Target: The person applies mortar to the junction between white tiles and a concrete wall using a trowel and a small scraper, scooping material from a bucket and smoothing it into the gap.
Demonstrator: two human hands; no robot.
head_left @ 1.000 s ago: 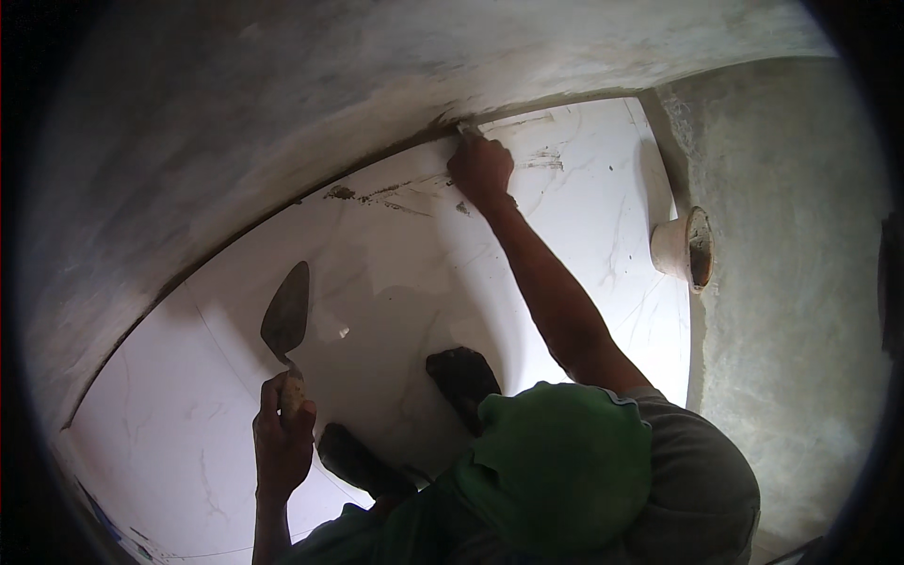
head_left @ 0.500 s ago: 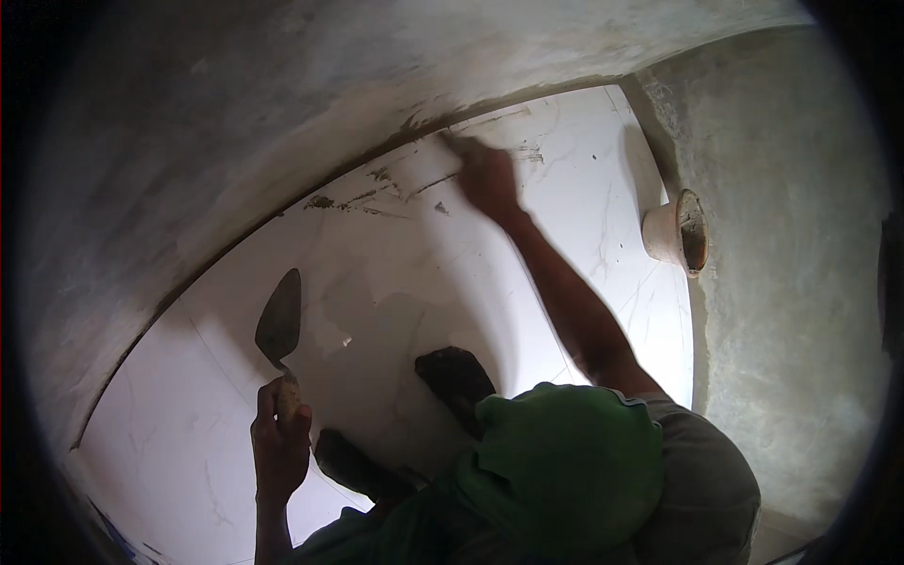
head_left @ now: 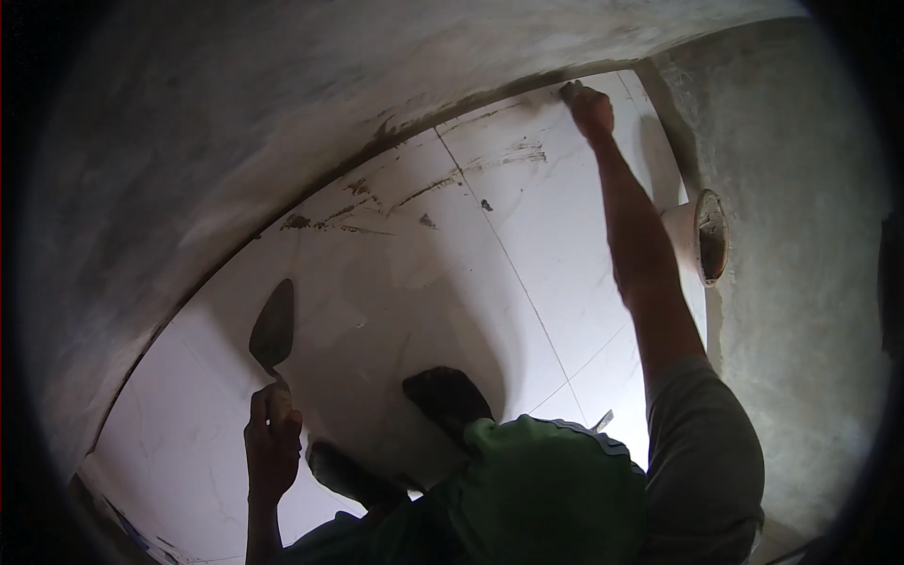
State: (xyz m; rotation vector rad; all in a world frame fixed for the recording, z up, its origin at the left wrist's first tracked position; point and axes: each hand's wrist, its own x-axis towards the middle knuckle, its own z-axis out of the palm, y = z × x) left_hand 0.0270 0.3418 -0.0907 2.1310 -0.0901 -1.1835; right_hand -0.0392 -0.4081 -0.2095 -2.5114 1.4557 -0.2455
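1. Right hand (head_left: 591,113) shifts along wall (head_left: 282,113) toward corner (head_left: 644,68); we can't tell its fingers' grip.
2. Our left hand (head_left: 273,443) grasps trowel (head_left: 273,325) over tiled floor (head_left: 565,282).
3. Wall-base mortar (head_left: 513,88) looks laid; smears (head_left: 426,193) remain.

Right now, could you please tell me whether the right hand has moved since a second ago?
Yes: the right hand has moved rightward along the base of the far wall, past the dark smears on the floor and nearer the corner.
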